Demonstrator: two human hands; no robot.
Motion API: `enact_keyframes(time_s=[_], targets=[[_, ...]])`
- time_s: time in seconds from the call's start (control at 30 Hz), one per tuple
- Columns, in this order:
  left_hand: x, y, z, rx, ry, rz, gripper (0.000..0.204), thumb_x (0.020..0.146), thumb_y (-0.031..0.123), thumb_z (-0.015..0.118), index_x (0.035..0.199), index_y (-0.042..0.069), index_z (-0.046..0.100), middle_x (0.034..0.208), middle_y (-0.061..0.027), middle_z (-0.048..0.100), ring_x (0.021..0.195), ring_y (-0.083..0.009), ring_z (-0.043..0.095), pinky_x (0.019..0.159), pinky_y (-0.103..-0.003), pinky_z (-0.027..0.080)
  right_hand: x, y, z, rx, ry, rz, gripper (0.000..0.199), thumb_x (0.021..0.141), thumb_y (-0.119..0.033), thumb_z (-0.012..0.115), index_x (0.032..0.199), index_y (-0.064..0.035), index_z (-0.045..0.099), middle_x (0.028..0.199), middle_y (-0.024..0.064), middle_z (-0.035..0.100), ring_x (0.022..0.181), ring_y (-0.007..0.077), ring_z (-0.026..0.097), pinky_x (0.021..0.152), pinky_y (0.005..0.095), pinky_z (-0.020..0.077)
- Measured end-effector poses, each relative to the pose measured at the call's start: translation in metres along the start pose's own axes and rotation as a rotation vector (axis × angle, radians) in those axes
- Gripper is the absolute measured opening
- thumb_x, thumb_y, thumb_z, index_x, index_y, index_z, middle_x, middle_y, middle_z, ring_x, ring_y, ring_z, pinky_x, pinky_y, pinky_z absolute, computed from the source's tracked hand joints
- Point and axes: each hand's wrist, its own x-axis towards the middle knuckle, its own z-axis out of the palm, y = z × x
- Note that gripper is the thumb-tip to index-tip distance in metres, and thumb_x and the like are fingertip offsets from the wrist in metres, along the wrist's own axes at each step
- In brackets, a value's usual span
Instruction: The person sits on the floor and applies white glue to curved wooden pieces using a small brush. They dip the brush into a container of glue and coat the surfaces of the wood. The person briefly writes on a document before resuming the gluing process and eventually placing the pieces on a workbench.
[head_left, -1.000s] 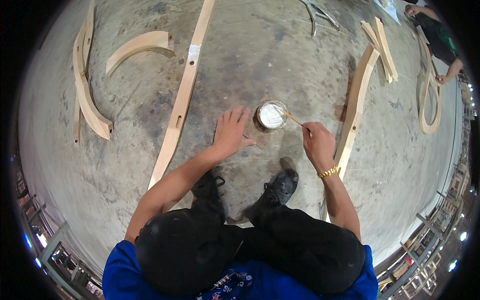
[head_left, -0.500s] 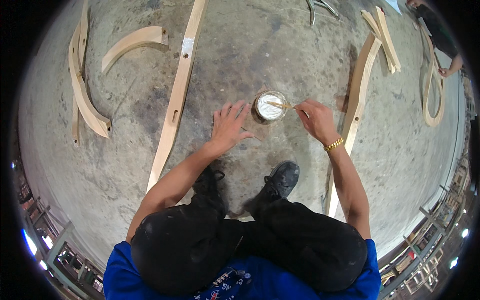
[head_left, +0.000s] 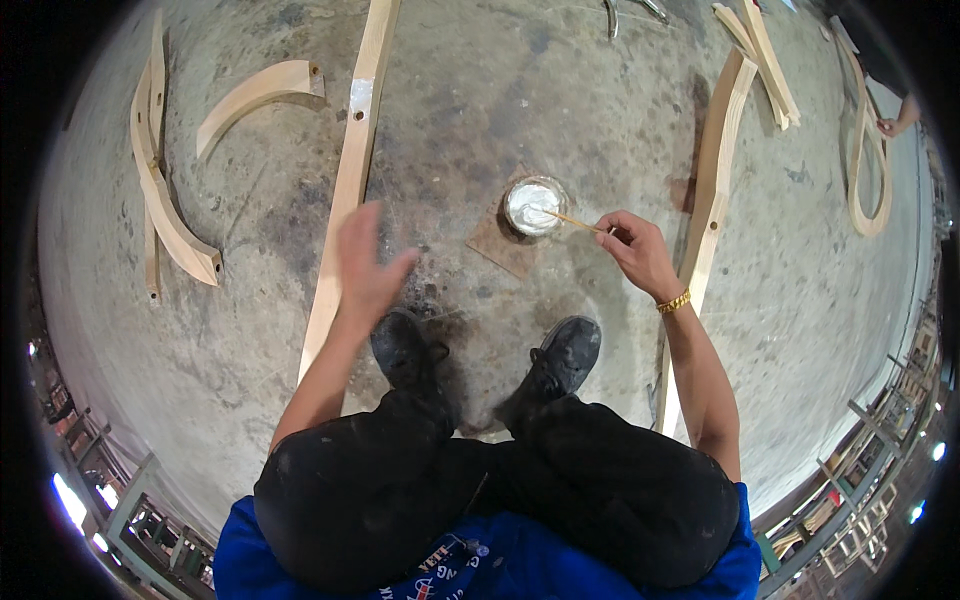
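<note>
My right hand (head_left: 640,257) pinches a thin wooden stick (head_left: 574,220) between thumb and fingers. The stick's far end dips into white paste (head_left: 533,203) inside a small round tub (head_left: 510,220). Under the tub lies a flat brown square (head_left: 494,248) on the concrete. Blurred by motion, my left hand (head_left: 370,268) has its fingers stretched out and its thumb apart, with nothing in it. It is beside a long pale wooden bar (head_left: 352,165) with holes and a shiny patch; whether it touches the bar, I cannot tell.
Another long wooden piece (head_left: 712,170) lies to the right, below two crossed slats (head_left: 765,65). Curved wooden parts (head_left: 180,235) and an arched piece (head_left: 255,95) lie at left. Metal tool handles (head_left: 613,18) show at the top. Another person's hand (head_left: 888,127) touches a looped wooden frame (head_left: 868,195).
My left hand has left the tub's side and moved left to the long bar. My right hand has shifted slightly down and right, drawing the stick partly out of the paste.
</note>
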Motion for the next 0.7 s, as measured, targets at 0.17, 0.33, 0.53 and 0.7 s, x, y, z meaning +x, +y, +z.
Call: enact_keyframes(time_s=[0.17,0.33,0.53,0.7], targets=[[-0.03,-0.049,-0.065,-0.131,-0.398,-0.575,0.075,0.067,0.018,0.076,0.134,0.004,0.045,0.123,-0.0202,0.048,0.12,-0.0346,0.045,0.104,-0.04,0.034,0.001,0.002,0.004,-0.222,-0.028,-0.195,0.012,0.087,-0.012,0.063,0.094,-0.0017,0.064,0.076,0.0107,0.061,0.064,0.0218,0.054,0.06,0.032,0.0437],[-0.033,-0.077,-0.07,-0.193,-0.486,-0.574,0.079,0.064,0.01,0.075,0.137,0.008,0.044,0.122,-0.0169,0.048,0.118,-0.0314,0.046,0.103,-0.039,0.036,0.006,-0.009,0.013,-0.397,0.084,-0.31,0.008,0.086,-0.012,0.061,0.089,-0.0053,0.063,0.078,0.0121,0.06,0.071,0.0318,0.059,0.062,0.037,0.0463],[-0.026,-0.08,-0.066,-0.356,-0.519,-0.611,0.083,0.061,0.007,0.076,0.137,0.006,0.044,0.118,-0.0123,0.048,0.112,-0.0273,0.049,0.1,-0.036,0.038,0.003,-0.01,0.016,-0.492,0.01,-0.322,0.01,0.087,-0.015,0.057,0.086,-0.0073,0.063,0.082,0.0105,0.06,0.076,0.0325,0.061,0.063,0.0413,0.0488],[-0.024,-0.078,-0.065,-0.553,-0.52,-0.652,0.082,0.06,0.008,0.077,0.134,0.006,0.043,0.113,-0.0092,0.051,0.106,-0.0244,0.051,0.098,-0.035,0.039,0.01,0.001,0.007,-0.245,-0.141,-0.149,0.016,0.088,-0.019,0.06,0.086,-0.0042,0.065,0.07,0.009,0.058,0.063,0.0212,0.056,0.059,0.0334,0.0445]])
